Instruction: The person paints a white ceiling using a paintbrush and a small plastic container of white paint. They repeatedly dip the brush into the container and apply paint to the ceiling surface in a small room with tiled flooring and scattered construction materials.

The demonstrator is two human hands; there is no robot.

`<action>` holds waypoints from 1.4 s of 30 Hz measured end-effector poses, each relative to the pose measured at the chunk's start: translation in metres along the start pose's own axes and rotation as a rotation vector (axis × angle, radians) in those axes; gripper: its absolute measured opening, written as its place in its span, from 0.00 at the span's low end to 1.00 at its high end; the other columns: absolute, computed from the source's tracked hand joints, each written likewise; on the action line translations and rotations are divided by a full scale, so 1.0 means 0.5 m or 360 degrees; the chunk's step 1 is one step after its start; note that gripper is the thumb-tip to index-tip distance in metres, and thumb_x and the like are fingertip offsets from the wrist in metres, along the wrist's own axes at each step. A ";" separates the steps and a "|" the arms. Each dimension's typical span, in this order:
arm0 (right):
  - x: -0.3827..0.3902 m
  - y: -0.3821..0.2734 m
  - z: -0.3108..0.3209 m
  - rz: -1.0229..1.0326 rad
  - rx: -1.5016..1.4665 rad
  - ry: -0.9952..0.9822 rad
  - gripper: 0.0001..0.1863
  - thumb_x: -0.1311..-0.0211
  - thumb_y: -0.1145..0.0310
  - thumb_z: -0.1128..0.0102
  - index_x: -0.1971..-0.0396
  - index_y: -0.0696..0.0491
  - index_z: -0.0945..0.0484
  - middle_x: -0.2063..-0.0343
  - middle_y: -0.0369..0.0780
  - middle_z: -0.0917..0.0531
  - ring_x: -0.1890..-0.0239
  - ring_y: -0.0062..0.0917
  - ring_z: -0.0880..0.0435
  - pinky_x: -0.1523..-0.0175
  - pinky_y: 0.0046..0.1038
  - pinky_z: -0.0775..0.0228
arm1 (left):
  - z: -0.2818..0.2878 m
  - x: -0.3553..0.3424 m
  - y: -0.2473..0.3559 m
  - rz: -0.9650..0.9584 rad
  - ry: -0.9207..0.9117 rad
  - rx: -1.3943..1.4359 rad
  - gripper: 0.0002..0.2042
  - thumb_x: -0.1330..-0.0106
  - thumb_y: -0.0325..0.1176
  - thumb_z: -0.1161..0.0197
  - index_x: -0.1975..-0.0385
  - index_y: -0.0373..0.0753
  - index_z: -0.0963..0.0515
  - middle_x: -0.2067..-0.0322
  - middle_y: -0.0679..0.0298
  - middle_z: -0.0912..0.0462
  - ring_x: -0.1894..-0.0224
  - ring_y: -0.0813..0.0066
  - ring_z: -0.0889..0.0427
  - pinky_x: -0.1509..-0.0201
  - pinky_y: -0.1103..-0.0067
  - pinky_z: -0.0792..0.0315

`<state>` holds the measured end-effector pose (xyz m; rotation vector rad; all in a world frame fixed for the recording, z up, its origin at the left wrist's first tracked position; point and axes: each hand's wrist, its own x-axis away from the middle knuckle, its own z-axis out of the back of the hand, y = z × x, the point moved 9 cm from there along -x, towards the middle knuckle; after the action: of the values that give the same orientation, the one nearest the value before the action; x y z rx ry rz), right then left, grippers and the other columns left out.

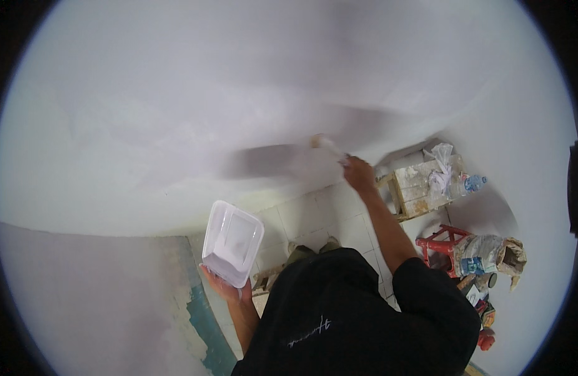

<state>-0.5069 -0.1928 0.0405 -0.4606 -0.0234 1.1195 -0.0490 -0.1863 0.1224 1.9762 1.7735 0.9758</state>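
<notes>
My right hand [359, 173] is closed round the handle of a paintbrush [328, 146]. The brush's pale tan bristles are at the white wall [195, 125] ahead; I cannot tell whether they touch it. Lower left, my left hand [223, 285] grips the near end of a white rectangular plastic tub [257, 233]. White paint [237, 233] lies inside the tub, which is tilted toward me. Faint damp-looking patches show on the wall left of the brush.
A paint-spattered wooden stool [420, 188] at right carries plastic bags and a clear bottle [473, 183]. Nearer stands a red plastic stool [442, 247] beside an open sack [511, 257]. White tiles [307, 210] cover the floor. Teal paint peels from the left wall's edge [204, 323].
</notes>
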 end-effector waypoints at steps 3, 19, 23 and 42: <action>0.008 0.177 0.032 -0.0235 0.0075 0.0143 0.14 0.44 0.69 0.48 0.58 0.48 0.20 0.61 0.41 0.17 0.61 0.36 0.18 0.55 0.38 0.24 | 0.024 0.008 -0.003 0.0016 0.0177 0.0003 0.26 0.27 0.53 0.61 0.39 0.41 0.38 0.42 0.61 0.32 0.39 0.61 0.33 0.37 0.64 0.37; 0.076 -0.288 -0.038 0.0430 -0.0766 0.0174 0.10 0.41 0.66 0.41 0.66 0.56 0.19 0.73 0.49 0.18 0.69 0.44 0.19 0.63 0.41 0.28 | 0.032 -0.007 0.025 0.0081 -0.0096 0.0037 0.25 0.27 0.52 0.61 0.41 0.41 0.35 0.42 0.62 0.31 0.40 0.64 0.32 0.35 0.64 0.40; -0.025 -0.229 0.005 0.0247 -0.0526 0.0011 0.10 0.43 0.64 0.38 0.65 0.53 0.18 0.67 0.45 0.17 0.66 0.41 0.18 0.59 0.39 0.25 | 0.014 -0.009 0.025 0.0020 -0.0096 -0.0066 0.25 0.28 0.53 0.61 0.40 0.41 0.36 0.42 0.62 0.31 0.39 0.63 0.33 0.34 0.64 0.41; 0.037 -0.008 0.031 -0.0703 -0.0234 0.0292 0.12 0.38 0.62 0.46 0.64 0.55 0.21 0.71 0.50 0.17 0.68 0.47 0.19 0.61 0.45 0.28 | 0.013 -0.012 0.010 0.0024 0.0000 0.0016 0.26 0.27 0.53 0.62 0.39 0.40 0.38 0.41 0.59 0.33 0.38 0.61 0.35 0.35 0.63 0.40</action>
<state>-0.4991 -0.1730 0.0520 -0.6523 -0.0450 0.6415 -0.0411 -0.1915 0.1195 1.9985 1.7693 0.9730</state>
